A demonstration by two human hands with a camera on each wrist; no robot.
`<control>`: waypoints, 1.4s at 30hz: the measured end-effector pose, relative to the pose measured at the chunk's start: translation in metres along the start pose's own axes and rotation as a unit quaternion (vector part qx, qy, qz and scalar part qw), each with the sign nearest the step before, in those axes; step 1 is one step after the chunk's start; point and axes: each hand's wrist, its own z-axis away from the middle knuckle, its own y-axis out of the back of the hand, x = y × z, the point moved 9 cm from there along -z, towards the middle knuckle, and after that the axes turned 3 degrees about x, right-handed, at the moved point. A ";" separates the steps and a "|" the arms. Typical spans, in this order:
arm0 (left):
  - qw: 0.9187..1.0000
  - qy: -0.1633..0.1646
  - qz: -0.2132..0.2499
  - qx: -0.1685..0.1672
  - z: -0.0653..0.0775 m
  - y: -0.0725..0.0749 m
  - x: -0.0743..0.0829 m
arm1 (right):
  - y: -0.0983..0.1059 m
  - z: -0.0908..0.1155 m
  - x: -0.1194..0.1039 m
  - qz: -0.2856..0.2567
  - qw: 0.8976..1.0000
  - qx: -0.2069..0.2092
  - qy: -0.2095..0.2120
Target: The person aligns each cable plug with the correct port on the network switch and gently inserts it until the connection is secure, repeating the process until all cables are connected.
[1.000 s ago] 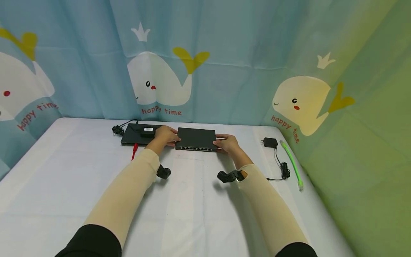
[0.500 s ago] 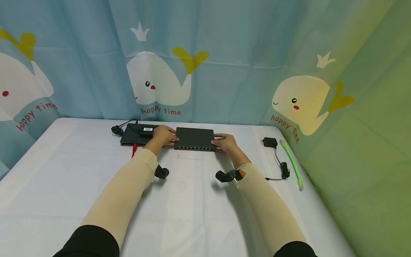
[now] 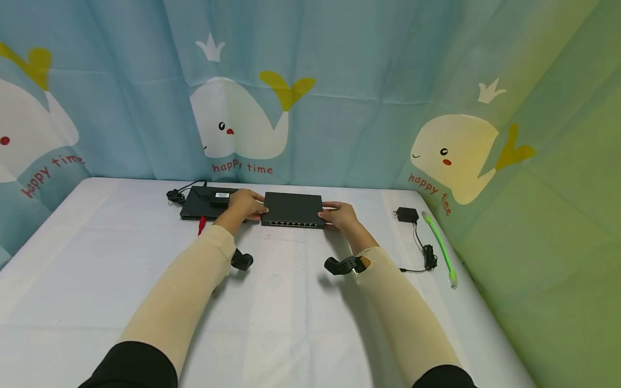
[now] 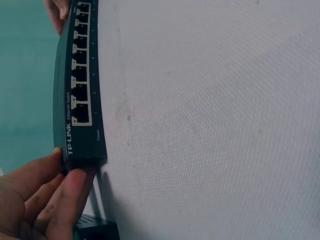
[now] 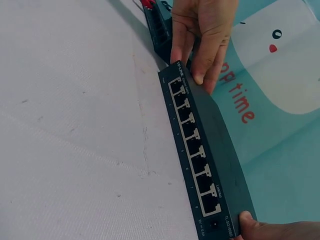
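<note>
A black TP-LINK Ethernet switch (image 3: 293, 208) is at the far middle of the white table, its row of ports facing me. My left hand (image 3: 245, 205) grips its left end, thumb at the near side. At the opposite end, my right hand (image 3: 341, 216) holds the switch by its edge. In the left wrist view, the port row (image 4: 81, 75) shows close up, with the left fingertips (image 4: 74, 182) at the Power end. The right wrist view has the right thumb (image 5: 255, 227) on the corner by the power socket. Whether the underside touches the table is hard to tell.
Left of the switch lies another flat black device (image 3: 194, 205), bearing a black power adapter (image 3: 220, 200) with a bundled cord. A red cable (image 3: 201, 224) comes off its front. At right lie a second adapter (image 3: 407, 214) and a green network cable (image 3: 440, 248). A curtain (image 3: 349, 134) hangs behind.
Both hands and the switch between them have shifted very slightly left. The grip at each end looks the same, and the view itself has drifted a little.
</note>
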 end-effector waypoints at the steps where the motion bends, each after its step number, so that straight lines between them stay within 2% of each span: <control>1: 1.000 0.000 0.002 0.001 0.000 0.000 0.000 | 0.000 0.000 0.000 -0.001 1.000 -0.001 0.001; 7: 1.000 0.003 0.010 0.002 0.003 0.001 0.000 | 0.001 -0.001 0.000 -0.007 1.000 0.000 -0.002; 16: 1.000 0.001 -0.005 0.000 0.001 0.005 -0.006 | -0.007 -0.001 0.002 -0.009 1.000 -0.008 -0.009; 28: 1.000 0.007 0.013 -0.008 0.005 0.015 -0.011 | -0.018 -0.001 0.001 -0.017 1.000 -0.015 -0.014; 35: 1.000 0.010 0.028 0.003 0.004 0.019 -0.014 | -0.022 0.001 -0.002 -0.019 1.000 -0.021 -0.012; 38: 1.000 0.003 0.017 0.012 0.004 0.019 -0.013 | -0.023 0.001 -0.002 -0.018 1.000 -0.019 -0.011; 42: 0.999 -0.019 -0.024 0.037 0.007 0.020 -0.007 | -0.024 0.002 0.000 -0.021 1.000 -0.016 -0.010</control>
